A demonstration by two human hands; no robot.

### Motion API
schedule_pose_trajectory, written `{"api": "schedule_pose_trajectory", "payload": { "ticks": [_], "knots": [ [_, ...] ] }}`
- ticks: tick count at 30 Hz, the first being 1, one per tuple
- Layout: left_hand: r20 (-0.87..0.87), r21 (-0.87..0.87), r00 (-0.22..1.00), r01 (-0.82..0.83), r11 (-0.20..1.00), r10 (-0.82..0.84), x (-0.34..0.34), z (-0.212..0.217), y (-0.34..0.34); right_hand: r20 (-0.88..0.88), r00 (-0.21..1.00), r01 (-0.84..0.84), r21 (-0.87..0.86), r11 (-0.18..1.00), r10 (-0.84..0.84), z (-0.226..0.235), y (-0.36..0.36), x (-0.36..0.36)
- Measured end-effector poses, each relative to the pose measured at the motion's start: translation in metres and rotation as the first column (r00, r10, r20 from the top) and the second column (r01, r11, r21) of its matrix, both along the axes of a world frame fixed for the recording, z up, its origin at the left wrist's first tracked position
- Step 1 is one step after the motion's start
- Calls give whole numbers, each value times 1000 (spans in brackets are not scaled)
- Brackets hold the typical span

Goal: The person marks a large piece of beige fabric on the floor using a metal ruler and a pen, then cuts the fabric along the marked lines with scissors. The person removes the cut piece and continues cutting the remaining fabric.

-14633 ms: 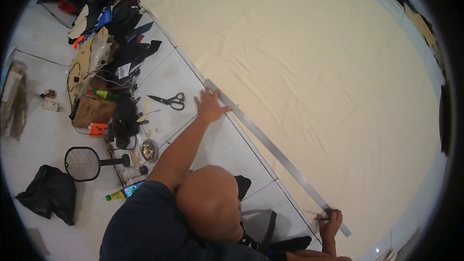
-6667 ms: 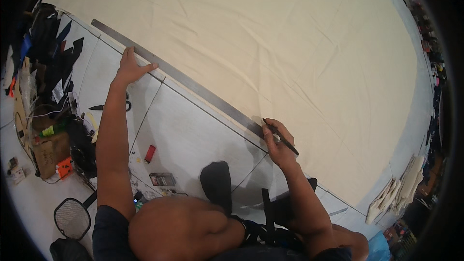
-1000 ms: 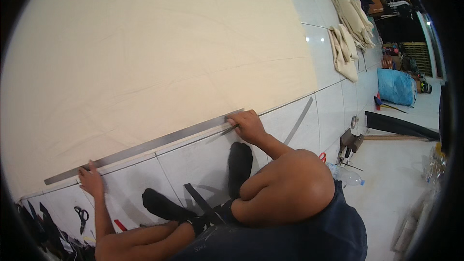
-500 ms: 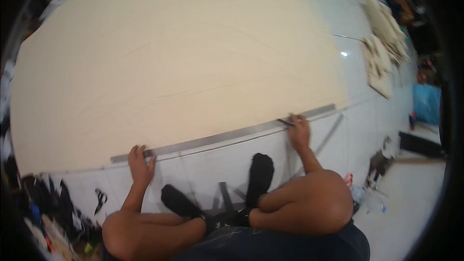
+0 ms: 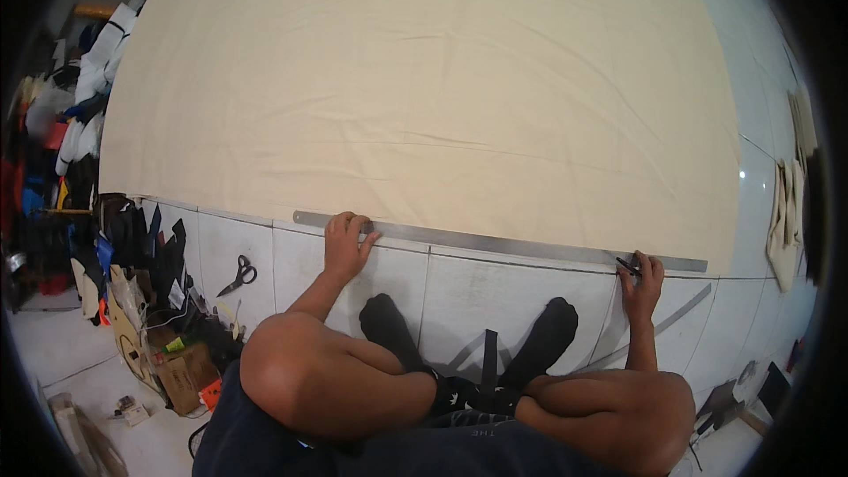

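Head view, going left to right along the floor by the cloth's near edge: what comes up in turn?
Scissors → left hand on the metal ruler → right hand holding a pen → folded cloth pieces.

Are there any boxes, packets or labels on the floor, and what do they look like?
Cardboard box: lower left on the floor beside the person's knee, brown, boxy, partly hidden by clutter.
Orange packet: at the box's right, small, orange-red.
Green tube: just above the box, small, green and yellow.
No screens or signs show.

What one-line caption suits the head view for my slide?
Seated person's left hand pins a long steel ruler along cream cloth's edge; right hand holds a dark pen at it.
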State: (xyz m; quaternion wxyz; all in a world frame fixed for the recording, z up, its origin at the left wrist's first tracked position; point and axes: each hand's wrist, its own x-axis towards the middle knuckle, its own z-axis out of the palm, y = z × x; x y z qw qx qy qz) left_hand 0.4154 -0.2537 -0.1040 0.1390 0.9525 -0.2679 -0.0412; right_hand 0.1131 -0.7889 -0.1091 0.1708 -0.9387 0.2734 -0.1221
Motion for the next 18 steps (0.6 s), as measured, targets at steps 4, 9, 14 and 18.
{"api": "schedule_pose_trajectory", "payload": {
  "ticks": [4,9,14,18],
  "knots": [
    [-151,83,976,174,981,-160,30,16,-3,-126,984,-115,81,990,124,25,-30,16],
    [-216,160,946,277,948,-240,43,25,-8,-294,925,-187,197,962,240,48,-53,41],
    [-172,29,958,239,971,-231,43,26,-13,-387,908,-102,168,980,161,52,-66,28],
    [-149,-45,953,259,965,-263,65,34,-49,-249,964,-57,146,988,92,65,-92,35]
  ]
}}
